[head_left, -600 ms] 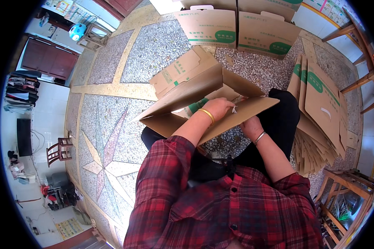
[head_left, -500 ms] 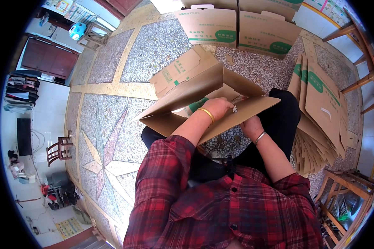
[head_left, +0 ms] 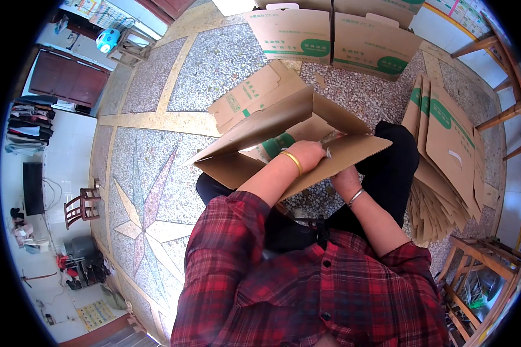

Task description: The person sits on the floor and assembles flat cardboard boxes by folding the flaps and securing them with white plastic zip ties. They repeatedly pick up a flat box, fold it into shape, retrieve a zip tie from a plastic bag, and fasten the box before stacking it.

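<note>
An opened-out brown cardboard box stands tilted between my legs, its inside facing me. My left hand, with a gold bangle at the wrist, reaches inside over the near panel. Its fingers are curled and closed at a small white piece, perhaps plastic, that sticks out of this panel. My right hand, below a silver bangle, is at the outer side of the same panel. The cardboard hides its fingertips, so its grip does not show.
A stack of flattened cartons leans at my right. Assembled cartons with white handles stand ahead. A flat cardboard piece lies beyond the box. Wooden stools are at the right edge; a small chair stands far left.
My left hand has curled in more over the white piece, which shows less now. My right hand has shifted slightly left and down along the panel's outer side.
</note>
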A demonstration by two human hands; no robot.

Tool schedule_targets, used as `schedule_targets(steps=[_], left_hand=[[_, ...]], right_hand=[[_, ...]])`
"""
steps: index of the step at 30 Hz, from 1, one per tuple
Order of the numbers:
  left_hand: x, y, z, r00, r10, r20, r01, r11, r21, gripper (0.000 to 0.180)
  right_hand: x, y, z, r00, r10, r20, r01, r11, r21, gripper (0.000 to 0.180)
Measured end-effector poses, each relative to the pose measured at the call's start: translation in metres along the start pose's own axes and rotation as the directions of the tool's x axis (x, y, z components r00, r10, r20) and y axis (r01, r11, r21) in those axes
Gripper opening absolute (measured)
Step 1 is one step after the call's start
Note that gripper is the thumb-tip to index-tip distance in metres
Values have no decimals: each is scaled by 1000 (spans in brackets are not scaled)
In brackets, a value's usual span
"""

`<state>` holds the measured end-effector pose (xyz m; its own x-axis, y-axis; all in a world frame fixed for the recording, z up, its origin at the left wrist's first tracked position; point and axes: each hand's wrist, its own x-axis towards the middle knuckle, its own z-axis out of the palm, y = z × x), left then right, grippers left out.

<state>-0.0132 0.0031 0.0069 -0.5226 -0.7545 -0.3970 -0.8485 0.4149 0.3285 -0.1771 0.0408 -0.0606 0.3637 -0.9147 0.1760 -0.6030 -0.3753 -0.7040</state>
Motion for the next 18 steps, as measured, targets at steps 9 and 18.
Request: schedule_targets(steps=[9,18], left_hand=[[-7,-1,5,972,40,-230,-75,987,-143,20],[-15,0,11,900,-60,-433,-136,903,-407,18]], right_hand=[[4,-3,-5,998,22,-50,-19,998,57,26],[5,3,5,994,-61,-95,57,998,-40,26]])
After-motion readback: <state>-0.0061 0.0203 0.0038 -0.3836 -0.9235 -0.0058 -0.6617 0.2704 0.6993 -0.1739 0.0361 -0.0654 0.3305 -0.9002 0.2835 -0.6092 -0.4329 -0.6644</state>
